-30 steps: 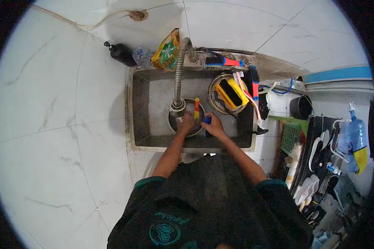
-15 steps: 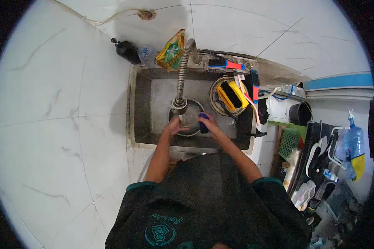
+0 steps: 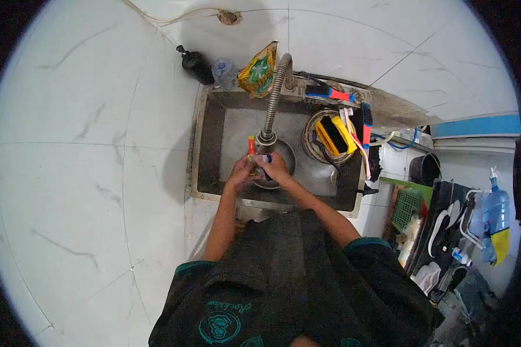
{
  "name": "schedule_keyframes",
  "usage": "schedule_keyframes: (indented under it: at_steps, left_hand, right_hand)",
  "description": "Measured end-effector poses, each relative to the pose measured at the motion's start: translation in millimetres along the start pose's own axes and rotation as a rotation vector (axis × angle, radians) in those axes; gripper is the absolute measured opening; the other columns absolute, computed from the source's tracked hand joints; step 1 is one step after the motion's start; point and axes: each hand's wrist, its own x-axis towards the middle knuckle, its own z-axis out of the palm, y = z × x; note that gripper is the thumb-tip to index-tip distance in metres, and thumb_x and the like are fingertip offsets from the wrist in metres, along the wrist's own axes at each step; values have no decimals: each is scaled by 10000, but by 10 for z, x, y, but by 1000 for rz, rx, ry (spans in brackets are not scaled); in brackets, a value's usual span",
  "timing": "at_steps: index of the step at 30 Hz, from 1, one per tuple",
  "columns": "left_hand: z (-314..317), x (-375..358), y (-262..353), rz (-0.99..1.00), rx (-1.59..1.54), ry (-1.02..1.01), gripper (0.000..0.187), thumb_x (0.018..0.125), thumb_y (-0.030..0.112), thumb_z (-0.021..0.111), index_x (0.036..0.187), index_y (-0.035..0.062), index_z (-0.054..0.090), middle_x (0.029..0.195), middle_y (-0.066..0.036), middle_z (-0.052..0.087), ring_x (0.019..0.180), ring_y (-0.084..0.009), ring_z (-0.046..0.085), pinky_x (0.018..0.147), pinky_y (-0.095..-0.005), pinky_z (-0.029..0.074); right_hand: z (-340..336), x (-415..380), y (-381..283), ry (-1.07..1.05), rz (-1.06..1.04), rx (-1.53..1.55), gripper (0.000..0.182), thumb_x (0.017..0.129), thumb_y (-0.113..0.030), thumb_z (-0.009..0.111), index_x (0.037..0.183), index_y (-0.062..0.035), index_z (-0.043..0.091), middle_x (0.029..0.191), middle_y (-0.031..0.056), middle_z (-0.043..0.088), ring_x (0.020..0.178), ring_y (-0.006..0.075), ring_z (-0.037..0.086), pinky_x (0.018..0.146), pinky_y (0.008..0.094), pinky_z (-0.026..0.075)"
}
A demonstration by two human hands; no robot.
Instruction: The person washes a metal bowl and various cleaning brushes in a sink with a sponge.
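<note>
Over the sink (image 3: 231,124), my two hands are together just below the faucet (image 3: 266,139). My left hand (image 3: 241,173) is closed around a slim thing with a red-and-yellow end (image 3: 251,144) pointing up; its kind cannot be made out. In my right hand (image 3: 276,168) is a dark blue, block-like thing (image 3: 266,158), possibly a brush, pressed against what the left hand holds. Fingers hide most of both things. Beneath my hands a round metal bowl (image 3: 293,157) sits in the sink, partly covered by them.
Right in the sink, a round container (image 3: 308,139) bears a yellow scrub brush (image 3: 337,135) and a toothbrush (image 3: 364,151). Red-and-blue brushes (image 3: 340,95) lie on the rim. A yellow-green pouch (image 3: 259,72), clear bottle (image 3: 223,70) and black bottle (image 3: 196,65) stand behind.
My right hand has moved left, bringing the dark blue thing against the one in my left hand. The red-and-yellow end now shows upright. The whole view has shifted slightly.
</note>
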Motion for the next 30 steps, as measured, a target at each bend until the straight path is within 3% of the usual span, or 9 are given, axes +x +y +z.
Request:
schedule_keyframes:
  at_steps: [2,8,12,14,18,21,22,26,30]
  left_hand:
    - [112,34,20,27,214,90,288,984,283,483,1132,43,547,976,-68,609,710,-156,612,573,-294,510]
    - [178,367,-334,58,85,50,356,994,410,411,967,84,551,855,-22,575,642,-109,534,530,-263,426]
    - [323,231,-320,37,-87,-78,379,980,444,429,1075,95,542,888,-18,571,718,-121,534,628,-264,442]
    - [267,314,-459,38,-45,-101,418,977,468,417,1151,105,530,962,-28,596,804,-142,570,702,-285,468]
    - [462,186,-135,-7,-579,80,510,978,504,348,1226,101,538,1179,-76,601,1046,-229,593,904,-394,476]
    - [273,398,-338,222,-532,-63,521,976,502,346,1232,91,538,1181,-98,593,1073,-250,576,923,-409,467]
    - [422,288,-159,103,-517,124,509,977,468,340,1249,79,521,1169,-114,597,1072,-271,576,936,-420,458]
    - [449,406,-300,93,-558,71,498,959,444,349,1225,60,521,1174,-118,594,1074,-269,575,952,-415,443]
    - [521,408,-170,121,-525,85,504,952,471,402,1236,68,510,1167,-100,583,1069,-261,570,944,-411,447]
  right_hand:
    - [12,93,80,45,-34,-30,419,799,-290,689,1112,-21,619,1006,198,658,943,347,633,827,413,491]
    - [-146,-2,112,55,-155,30,363,852,-299,623,1091,-25,629,948,212,664,933,382,623,830,443,473]
    - [-333,-34,-98,137,-41,-9,361,852,-271,628,1115,-24,609,1062,236,613,989,406,591,868,456,455]
    - [-210,-145,-153,235,-187,-94,399,856,-272,620,1166,-25,570,1132,263,551,1048,433,548,888,471,440]
    - [-5,-296,-202,214,-312,-139,516,860,-263,597,1271,9,445,1205,300,461,1134,484,456,946,502,396]
    - [121,-329,-164,236,-285,-70,571,838,-254,619,1288,30,413,1212,299,472,1119,474,471,956,496,395]
    - [77,-344,-244,259,-223,-21,585,835,-256,621,1299,26,403,1206,301,480,1115,469,478,956,494,396]
    - [5,-195,-264,216,-32,43,602,828,-247,628,1313,5,375,1181,291,514,1088,449,511,944,489,402]
    - [-45,-173,-155,259,-189,173,522,844,-209,604,1278,-22,383,1160,274,532,1069,443,522,923,496,404]
